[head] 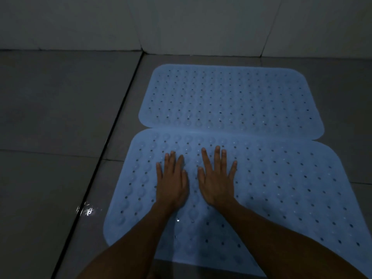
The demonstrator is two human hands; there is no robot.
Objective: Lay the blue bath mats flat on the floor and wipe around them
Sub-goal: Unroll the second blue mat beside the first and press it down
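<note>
Two light blue perforated bath mats lie flat on the grey tiled floor, one behind the other. The far mat (pixel 231 97) sits close to the wall. The near mat (pixel 281 188) touches or slightly overlaps its front edge. My left hand (pixel 172 182) and my right hand (pixel 216 178) press palm-down on the near mat's left half, side by side, fingers straight and spread, holding nothing. No cloth is in view.
A dark floor groove (pixel 112 125) runs diagonally just left of the mats. A wet glint (pixel 88 211) shows on the tile by the near mat's left edge. White wall tiles (pixel 181 23) rise behind the far mat.
</note>
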